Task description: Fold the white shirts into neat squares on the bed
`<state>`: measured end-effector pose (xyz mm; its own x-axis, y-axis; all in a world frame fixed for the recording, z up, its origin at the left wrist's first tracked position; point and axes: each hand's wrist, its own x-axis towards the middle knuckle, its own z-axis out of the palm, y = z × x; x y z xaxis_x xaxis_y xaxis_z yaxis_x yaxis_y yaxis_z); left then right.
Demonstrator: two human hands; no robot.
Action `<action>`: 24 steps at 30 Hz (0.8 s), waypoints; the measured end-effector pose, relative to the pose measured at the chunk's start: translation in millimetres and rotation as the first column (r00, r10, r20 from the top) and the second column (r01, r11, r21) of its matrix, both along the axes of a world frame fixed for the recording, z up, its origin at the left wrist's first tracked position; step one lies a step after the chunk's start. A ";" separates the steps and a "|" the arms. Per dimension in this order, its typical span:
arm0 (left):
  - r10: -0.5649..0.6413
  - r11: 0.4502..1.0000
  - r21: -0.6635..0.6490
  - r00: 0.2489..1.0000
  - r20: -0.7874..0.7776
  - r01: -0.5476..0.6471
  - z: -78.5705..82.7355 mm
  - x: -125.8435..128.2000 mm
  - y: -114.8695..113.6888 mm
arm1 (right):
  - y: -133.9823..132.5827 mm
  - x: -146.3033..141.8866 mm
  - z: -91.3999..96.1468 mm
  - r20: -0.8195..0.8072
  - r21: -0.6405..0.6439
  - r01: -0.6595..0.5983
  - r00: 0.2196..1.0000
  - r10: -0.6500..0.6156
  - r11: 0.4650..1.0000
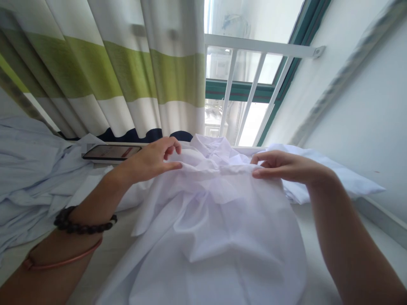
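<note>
A white collared shirt [235,228] is spread in front of me, rumpled across its middle, with its collar [210,144] pointing toward the window. Over the shirt's upper left side is my left hand [155,159]. Its thumb lies along the cloth while the curled fingers stay apart from it, with a gap between. At the upper right edge of the raised fold, my right hand [280,165] pinches the fabric between thumb and fingers. Beaded and thin red bracelets circle my left wrist and forearm.
A phone [111,152] rests on a box beyond my left wrist. Crumpled pale cloth [28,169] is heaped at the left, and more white cloth [330,173] lies at the right by the wall. A striped curtain [127,72] and a white window railing [263,45] stand behind.
</note>
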<state>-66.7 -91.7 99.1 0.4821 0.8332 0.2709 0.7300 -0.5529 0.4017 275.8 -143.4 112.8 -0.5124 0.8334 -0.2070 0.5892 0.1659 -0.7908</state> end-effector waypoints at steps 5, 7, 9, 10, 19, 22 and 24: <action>-0.244 0.885 -0.442 0.954 -0.172 0.147 3.4 11.3 -17.3 | 4.7 -21.9 -6.1 0.148 0.133 0.127 0.978 -0.147 0.983; -0.217 0.908 -0.405 0.946 -0.239 0.106 -3.0 14.0 -16.4 | 2.7 -20.1 -4.8 0.137 0.110 0.051 0.988 -0.066 0.993; -0.110 0.963 -0.268 0.956 -0.271 0.035 -14.4 17.7 -10.3 | -1.3 -15.0 -1.5 0.084 0.037 -0.103 0.991 0.100 0.994; -0.061 0.975 -0.224 0.957 -0.282 -0.004 -20.8 20.0 -6.6 | -3.3 -12.3 0.4 0.056 -0.002 -0.176 0.983 0.176 0.984; -0.122 0.923 -0.384 0.934 -0.336 -0.017 -52.0 22.5 15.8 | 9.9 17.9 -3.0 0.018 0.056 0.030 0.999 -0.031 0.998; -0.024 0.926 -0.368 0.955 -0.297 -0.091 -47.5 12.6 21.9 | 18.1 31.9 -9.9 0.031 0.109 0.211 0.976 -0.216 0.971; 0.026 0.915 -0.393 0.985 -0.169 -0.092 -38.4 5.6 21.8 | 20.7 37.4 -12.4 0.006 0.149 0.303 0.952 -0.307 0.941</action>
<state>-61.1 -69.8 60.7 0.4375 0.8841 -0.1644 0.8280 -0.3248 0.4570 313.2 -122.7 100.3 -0.2244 0.9709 -0.0832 0.6518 0.0861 -0.7535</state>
